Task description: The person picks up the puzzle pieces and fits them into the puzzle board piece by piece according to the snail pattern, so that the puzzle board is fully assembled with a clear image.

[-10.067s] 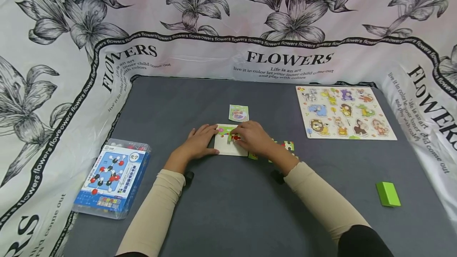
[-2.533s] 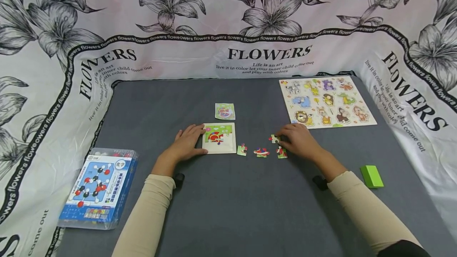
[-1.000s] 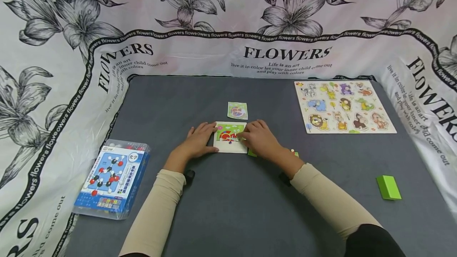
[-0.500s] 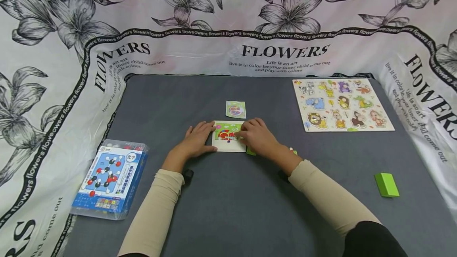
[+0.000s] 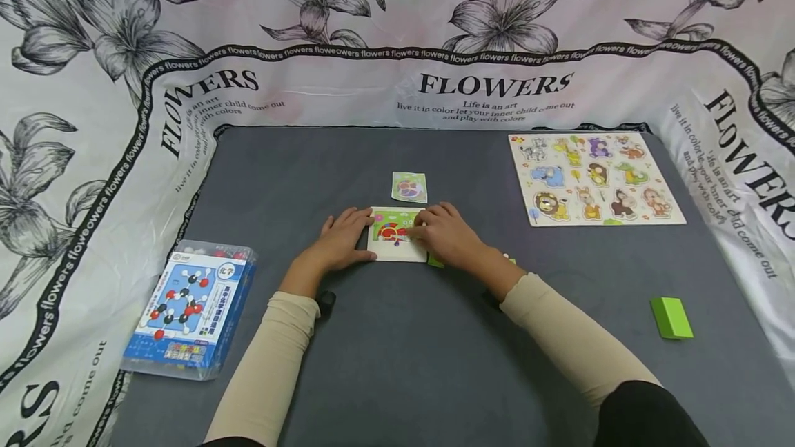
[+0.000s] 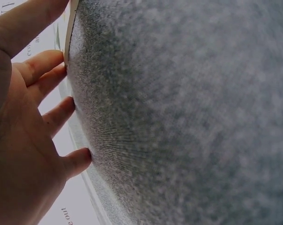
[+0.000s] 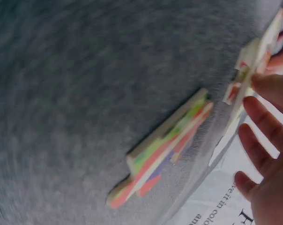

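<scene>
Flowered cloth (image 5: 348, 88) borders a grey worktop (image 5: 385, 350). Farthest left lies a plastic box (image 5: 189, 309) with a blue-and-white label. Next comes the left hand (image 5: 337, 240), fingers spread wide, tips touching the puzzle board's left edge, thumb by its near corner. At the middle, the puzzle board (image 5: 388, 255) lies flat, partly filled with a red picture on green; a small card (image 5: 409, 187) lies just beyond it. It looks thin, light and stiff, so it probably slides easily and is best steadied by its rim, off the picture. The right hand (image 5: 452, 236) reaches over its right side, thumb and forefinger close together; whether they pinch a piece I cannot tell. Loose puzzle pieces (image 7: 165, 147) lie near that hand. They seem light and rigid, best pinched by opposite edges, their narrow knobs likely the weakest part. Farther right are an animal board (image 5: 609, 195) and a green block (image 5: 672, 319).
</scene>
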A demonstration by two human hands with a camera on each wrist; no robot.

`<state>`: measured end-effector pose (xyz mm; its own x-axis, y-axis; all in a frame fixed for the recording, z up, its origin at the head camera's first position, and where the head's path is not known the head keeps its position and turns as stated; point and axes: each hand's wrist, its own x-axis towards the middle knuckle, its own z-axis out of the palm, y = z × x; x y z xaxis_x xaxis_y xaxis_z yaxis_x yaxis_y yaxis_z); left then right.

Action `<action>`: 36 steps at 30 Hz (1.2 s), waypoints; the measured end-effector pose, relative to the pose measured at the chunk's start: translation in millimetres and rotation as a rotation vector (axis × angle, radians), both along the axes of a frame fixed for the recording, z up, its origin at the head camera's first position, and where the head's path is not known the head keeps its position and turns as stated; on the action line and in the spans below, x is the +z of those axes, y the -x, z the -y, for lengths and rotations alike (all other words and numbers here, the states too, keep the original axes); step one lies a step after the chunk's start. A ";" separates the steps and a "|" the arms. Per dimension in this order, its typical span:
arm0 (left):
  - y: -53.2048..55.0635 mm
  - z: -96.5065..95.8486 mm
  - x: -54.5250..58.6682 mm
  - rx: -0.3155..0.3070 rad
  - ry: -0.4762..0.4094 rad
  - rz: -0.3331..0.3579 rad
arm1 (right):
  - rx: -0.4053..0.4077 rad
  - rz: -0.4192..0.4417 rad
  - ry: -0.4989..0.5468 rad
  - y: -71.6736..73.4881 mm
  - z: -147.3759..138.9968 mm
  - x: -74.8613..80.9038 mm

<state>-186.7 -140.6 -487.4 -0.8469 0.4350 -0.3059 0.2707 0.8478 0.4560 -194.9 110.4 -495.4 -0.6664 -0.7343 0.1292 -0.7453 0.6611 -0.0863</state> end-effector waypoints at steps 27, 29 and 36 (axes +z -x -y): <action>-0.2 0.4 3.5 -0.007 -0.013 -0.001 | -0.075 0.197 0.060 -19.7 -40.0 12.9; -0.1 0.8 3.7 -0.010 -0.010 -0.004 | -0.071 0.192 0.058 -21.0 -40.4 11.7; -0.5 0.1 2.5 -0.012 -0.006 0.006 | -0.068 0.186 0.028 -26.6 -41.2 9.5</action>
<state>-186.2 -140.7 -484.9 -0.8396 0.4471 -0.3084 0.2783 0.8417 0.4626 -168.3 151.6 -485.9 -0.7286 -0.6847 0.0188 -0.6685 0.7049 -0.2370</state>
